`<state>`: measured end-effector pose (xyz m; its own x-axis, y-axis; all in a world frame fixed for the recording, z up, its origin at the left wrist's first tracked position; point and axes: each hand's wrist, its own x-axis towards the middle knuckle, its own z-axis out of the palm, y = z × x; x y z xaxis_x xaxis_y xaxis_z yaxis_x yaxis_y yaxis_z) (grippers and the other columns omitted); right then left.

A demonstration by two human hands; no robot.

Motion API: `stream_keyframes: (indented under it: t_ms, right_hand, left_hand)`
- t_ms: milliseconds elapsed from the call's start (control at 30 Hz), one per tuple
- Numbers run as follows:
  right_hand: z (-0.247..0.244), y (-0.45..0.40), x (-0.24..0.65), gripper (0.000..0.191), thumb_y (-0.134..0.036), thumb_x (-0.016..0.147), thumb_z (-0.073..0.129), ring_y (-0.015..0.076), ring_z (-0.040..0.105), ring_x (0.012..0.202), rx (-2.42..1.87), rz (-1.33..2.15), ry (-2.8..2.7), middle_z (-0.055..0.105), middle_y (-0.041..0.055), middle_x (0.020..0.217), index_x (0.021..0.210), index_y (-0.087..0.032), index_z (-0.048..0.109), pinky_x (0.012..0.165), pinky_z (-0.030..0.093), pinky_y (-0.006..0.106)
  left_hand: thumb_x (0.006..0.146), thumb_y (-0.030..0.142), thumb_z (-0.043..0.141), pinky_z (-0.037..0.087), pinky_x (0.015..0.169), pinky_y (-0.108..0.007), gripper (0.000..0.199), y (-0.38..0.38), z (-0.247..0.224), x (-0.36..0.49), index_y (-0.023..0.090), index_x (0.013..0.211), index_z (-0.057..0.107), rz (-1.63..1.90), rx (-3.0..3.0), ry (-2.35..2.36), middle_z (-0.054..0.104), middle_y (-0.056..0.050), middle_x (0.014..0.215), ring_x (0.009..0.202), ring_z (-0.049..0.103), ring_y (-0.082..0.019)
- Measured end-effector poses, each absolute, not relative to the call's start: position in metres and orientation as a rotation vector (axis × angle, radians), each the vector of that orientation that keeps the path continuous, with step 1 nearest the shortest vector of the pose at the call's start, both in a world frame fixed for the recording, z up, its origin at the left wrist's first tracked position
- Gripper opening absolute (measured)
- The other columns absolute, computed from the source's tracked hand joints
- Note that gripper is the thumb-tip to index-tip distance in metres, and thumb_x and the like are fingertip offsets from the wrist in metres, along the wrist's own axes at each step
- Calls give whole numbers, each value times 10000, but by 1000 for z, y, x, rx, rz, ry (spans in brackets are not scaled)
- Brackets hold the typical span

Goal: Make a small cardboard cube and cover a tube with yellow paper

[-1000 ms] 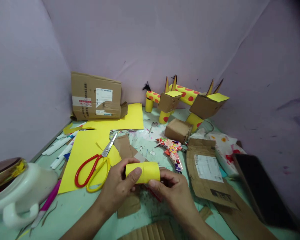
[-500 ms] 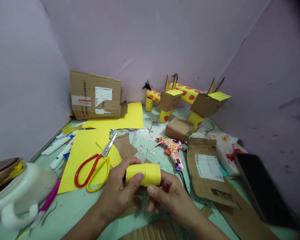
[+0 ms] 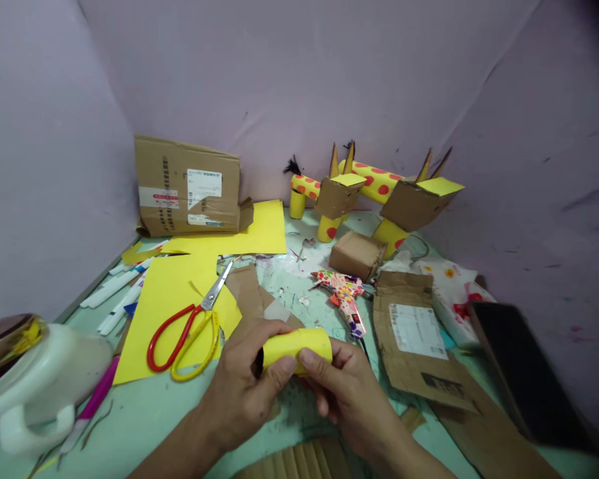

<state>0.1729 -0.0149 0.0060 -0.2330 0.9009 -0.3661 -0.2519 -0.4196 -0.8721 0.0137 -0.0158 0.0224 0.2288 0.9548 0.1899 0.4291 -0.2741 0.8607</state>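
Between my two hands is a short tube wrapped in yellow paper [image 3: 299, 342], lying sideways over the table. My left hand [image 3: 252, 379] grips its left end, the thumb pressed along the front. Around the right end closes my right hand [image 3: 347, 379], its thumb on the paper near the middle. The left opening of the tube looks dark inside. Left of my hands, scissors with red and yellow handles [image 3: 194, 332] lie partly open on a yellow paper sheet [image 3: 154, 313]. A patterned glue gun [image 3: 347, 296] rests beyond my right hand.
Two spotted cardboard-and-paper animals [image 3: 339, 196] stand at the back, near a small cardboard box [image 3: 358, 255]. A larger carton [image 3: 190, 186] leans at the back left. Flattened cardboard [image 3: 414, 339] and a dark phone [image 3: 524, 372] are on the right, a white mug [image 3: 54, 386] on the left.
The yellow tube has shifted slightly right in my hands. My right thumb has moved up from below the tube onto its front, beside the left thumb.
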Motion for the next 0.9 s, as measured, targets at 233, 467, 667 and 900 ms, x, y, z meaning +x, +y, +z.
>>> stream_keyframes:
  t_ms: [233, 467, 667, 900]
  right_hand:
    - [3, -19, 174, 356, -474, 688, 730, 26, 283, 371, -1124, 1676, -993, 450, -68, 481, 713, -123, 676, 328, 219, 149]
    - [3, -21, 171, 248, -371, 690, 746, 72, 433, 488, -1103, 1590, -969, 578, -16, 588, 725, -128, 710, 439, 366, 176]
    - [12, -10, 180, 399, -497, 650, 752, 1, 202, 290, -1101, 1885, -876, 431, -91, 392, 710, -112, 666, 295, 129, 154]
    - [6, -15, 179, 387, -495, 668, 741, 4, 210, 329, -1085, 1664, -902, 423, -88, 411, 673, -115, 666, 341, 156, 161]
  left_hand:
    - [862, 328, 494, 449, 710, -294, 194, -19, 26, 18, 214, 996, 577, 1044, 1915, 1247, 633, -45, 904, 807, 585, -195]
    - [869, 190, 480, 450, 726, -256, 184, -20, 23, 21, 227, 1046, 519, 1178, 2070, 1161, 613, -27, 930, 829, 592, -163]
    - [844, 136, 489, 485, 800, -322, 305, -13, 18, 10, 194, 1143, 474, 1097, 2364, 1119, 589, -109, 1035, 965, 580, -223]
    - [821, 114, 496, 457, 908, -379, 402, -18, 11, 12, 211, 1209, 460, 1064, 2477, 1113, 506, -146, 1214, 1137, 510, -262]
